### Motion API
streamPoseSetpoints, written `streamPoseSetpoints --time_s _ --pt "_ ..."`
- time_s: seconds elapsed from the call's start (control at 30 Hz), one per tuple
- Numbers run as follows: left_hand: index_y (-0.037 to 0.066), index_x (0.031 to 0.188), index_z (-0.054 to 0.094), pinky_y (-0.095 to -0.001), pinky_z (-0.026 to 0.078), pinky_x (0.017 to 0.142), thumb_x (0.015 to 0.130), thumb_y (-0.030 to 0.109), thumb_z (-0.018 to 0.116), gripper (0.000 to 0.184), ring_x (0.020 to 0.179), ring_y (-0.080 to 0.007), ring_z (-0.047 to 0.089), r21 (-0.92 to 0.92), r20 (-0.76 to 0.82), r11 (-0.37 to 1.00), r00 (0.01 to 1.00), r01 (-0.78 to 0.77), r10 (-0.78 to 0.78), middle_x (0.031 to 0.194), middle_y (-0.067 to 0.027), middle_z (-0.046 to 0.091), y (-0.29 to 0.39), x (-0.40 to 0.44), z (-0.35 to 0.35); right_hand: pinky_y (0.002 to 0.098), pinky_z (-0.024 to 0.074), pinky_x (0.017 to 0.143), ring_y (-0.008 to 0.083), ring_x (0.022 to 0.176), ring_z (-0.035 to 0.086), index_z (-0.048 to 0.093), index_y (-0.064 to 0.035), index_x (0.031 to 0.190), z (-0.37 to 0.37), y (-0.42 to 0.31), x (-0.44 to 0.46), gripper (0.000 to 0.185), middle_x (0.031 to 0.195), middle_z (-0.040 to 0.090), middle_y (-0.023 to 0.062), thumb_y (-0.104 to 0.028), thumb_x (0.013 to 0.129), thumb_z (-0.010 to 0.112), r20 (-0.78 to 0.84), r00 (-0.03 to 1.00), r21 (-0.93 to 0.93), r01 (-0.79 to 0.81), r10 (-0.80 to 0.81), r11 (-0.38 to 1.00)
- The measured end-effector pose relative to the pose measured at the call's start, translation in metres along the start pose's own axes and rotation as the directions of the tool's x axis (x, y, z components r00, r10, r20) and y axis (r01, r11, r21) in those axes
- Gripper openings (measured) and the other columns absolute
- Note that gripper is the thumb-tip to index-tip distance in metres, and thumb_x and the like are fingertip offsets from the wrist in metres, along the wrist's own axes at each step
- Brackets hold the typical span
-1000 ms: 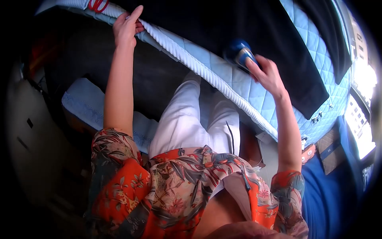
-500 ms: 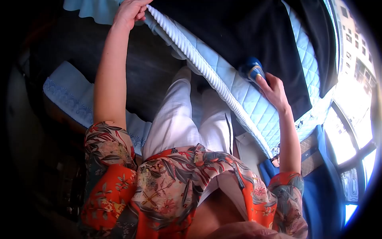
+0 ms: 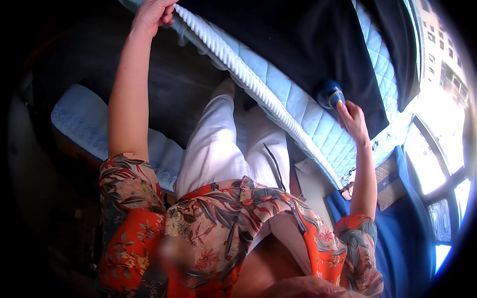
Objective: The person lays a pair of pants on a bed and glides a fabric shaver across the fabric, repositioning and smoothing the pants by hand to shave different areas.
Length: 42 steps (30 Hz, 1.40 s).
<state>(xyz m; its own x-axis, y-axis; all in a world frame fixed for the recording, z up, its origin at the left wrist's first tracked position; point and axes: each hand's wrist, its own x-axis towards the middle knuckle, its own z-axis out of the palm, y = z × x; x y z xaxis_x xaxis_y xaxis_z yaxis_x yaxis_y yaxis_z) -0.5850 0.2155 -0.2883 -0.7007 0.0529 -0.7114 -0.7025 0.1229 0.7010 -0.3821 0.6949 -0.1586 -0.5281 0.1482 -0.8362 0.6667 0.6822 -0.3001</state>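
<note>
At the top left, my left hand [image 3: 153, 17] is closed on the end of the white ribbed edge [image 3: 253, 84] of a light blue quilted cover [image 3: 308, 121]. This edge slants down to the right in front of my legs. A black cloth [image 3: 278, 39] lies over the quilted cover. On the right, my right hand [image 3: 354, 120] grips the handle of a dark blue handheld device [image 3: 329, 94] with a gold band and wide round head, which looks like a fabric shaver. Its head is over the black cloth near the cloth's front border; whether they touch is unclear.
A light blue padded seat [image 3: 82, 116] with patterned trim stands to the left. Blue drapery [image 3: 397, 223] and a brown quilted piece [image 3: 387, 186] are at the lower right. Bright windows [image 3: 432, 159] line the right side. My legs [image 3: 213, 144] stand close to the cover's edge.
My right hand and the blue device have moved right and slightly down over the black cloth. My left hand has shifted a little left, still holding the ribbed edge.
</note>
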Motion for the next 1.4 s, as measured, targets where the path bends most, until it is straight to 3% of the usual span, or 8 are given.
streamPoseSetpoints --time_s 0.23,0.4,0.47,0.5,0.73,1.1,1.2,1.4 --pt "0.016 0.064 0.045 -0.0226 0.039 0.050 0.081 0.029 0.070 0.034 0.043 -0.0061 0.040 -0.021 -0.001 1.000 1.000 0.014 -0.014 0.056 0.0061 0.044 -0.003 0.010 -0.007 0.0304 0.0464 0.055 0.0162 0.055 0.059 0.063 0.0025 0.082 0.050 -0.096 0.033 0.047 0.062 0.058 0.0114 -0.044 0.087 0.056 0.022 0.964 -0.003 0.264 -0.264 0.965" --pt "0.016 0.065 0.046 -0.0263 0.040 0.054 0.081 0.029 0.070 0.033 0.044 -0.0078 0.040 -0.001 -0.046 0.999 0.998 0.036 -0.036 0.056 0.0057 0.044 -0.002 0.019 -0.012 0.0389 0.0513 0.069 0.0305 0.070 0.066 0.067 0.0006 0.085 0.102 -0.204 0.115 0.063 0.072 0.065 0.0158 -0.059 0.086 0.047 -0.177 0.691 -0.031 0.708 -0.701 0.705" --pt "0.016 0.065 0.046 -0.0274 0.040 0.056 0.081 0.029 0.070 0.032 0.044 -0.0084 0.039 0.004 -0.037 0.999 0.999 0.033 -0.033 0.056 0.0053 0.044 -0.005 0.027 -0.019 0.0276 0.0439 0.047 0.0122 0.050 0.053 0.058 -0.0009 0.071 0.081 -0.182 0.102 0.049 0.056 0.053 0.0042 -0.045 0.092 0.051 -0.188 0.740 -0.250 0.599 -0.645 0.761" --pt "0.016 0.065 0.046 -0.0277 0.040 0.056 0.082 0.029 0.070 0.032 0.043 -0.0087 0.039 0.000 -0.031 1.000 0.999 0.030 -0.030 0.055 0.0050 0.044 -0.006 0.030 -0.022 0.0354 0.0510 0.061 0.0233 0.057 0.063 0.065 0.0022 0.085 0.066 -0.160 0.090 0.063 0.063 0.062 0.0111 -0.058 0.086 0.049 0.001 0.894 -0.071 0.446 -0.447 0.892" --pt "0.011 0.058 0.046 -0.0336 0.038 0.046 0.083 0.023 0.065 0.034 0.042 -0.0179 0.044 -0.098 0.024 0.995 1.000 0.021 -0.019 0.051 -0.0037 0.046 -0.002 0.045 -0.027 0.0236 0.0368 0.043 0.0083 0.044 0.048 0.059 0.0017 0.081 0.004 0.018 -0.001 0.049 0.055 0.048 0.0035 -0.045 0.092 0.051 -0.164 0.986 -0.012 0.008 -0.010 1.000" --pt "0.015 0.092 0.064 -0.0259 0.034 0.053 0.086 0.023 0.065 0.010 0.046 -0.0082 0.032 -0.152 -0.107 0.979 0.982 0.137 -0.154 0.053 0.0061 0.032 0.000 0.057 -0.035 0.0386 0.0512 0.071 0.0306 0.077 0.065 0.067 -0.0008 0.089 0.080 -0.126 0.056 0.063 0.077 0.065 0.0166 -0.061 0.085 0.049 0.001 0.891 -0.183 0.447 -0.455 0.875" --pt "0.016 0.060 0.043 -0.0254 0.035 0.055 0.085 0.024 0.067 0.035 0.046 -0.0095 0.034 -0.082 -0.119 0.987 0.982 0.136 -0.146 0.050 0.0049 0.034 0.009 0.043 -0.023 0.0388 0.0510 0.075 0.0293 0.080 0.066 0.067 -0.0008 0.092 0.056 -0.040 0.039 0.062 0.081 0.066 0.0163 -0.059 0.083 0.050 -0.044 0.924 -0.031 0.379 -0.380 0.925" --pt "0.018 0.061 0.047 -0.0256 0.041 0.062 0.080 0.029 0.072 0.034 0.052 -0.0093 0.044 -0.022 -0.199 0.981 0.961 0.194 -0.194 0.053 0.0061 0.041 0.008 0.061 -0.052 0.0228 0.0412 0.047 0.0069 0.052 0.050 0.061 -0.0041 0.079 -0.027 0.209 -0.059 0.043 0.058 0.052 -0.0003 -0.046 0.089 0.054 -0.193 0.972 0.266 -0.078 0.132 0.961"
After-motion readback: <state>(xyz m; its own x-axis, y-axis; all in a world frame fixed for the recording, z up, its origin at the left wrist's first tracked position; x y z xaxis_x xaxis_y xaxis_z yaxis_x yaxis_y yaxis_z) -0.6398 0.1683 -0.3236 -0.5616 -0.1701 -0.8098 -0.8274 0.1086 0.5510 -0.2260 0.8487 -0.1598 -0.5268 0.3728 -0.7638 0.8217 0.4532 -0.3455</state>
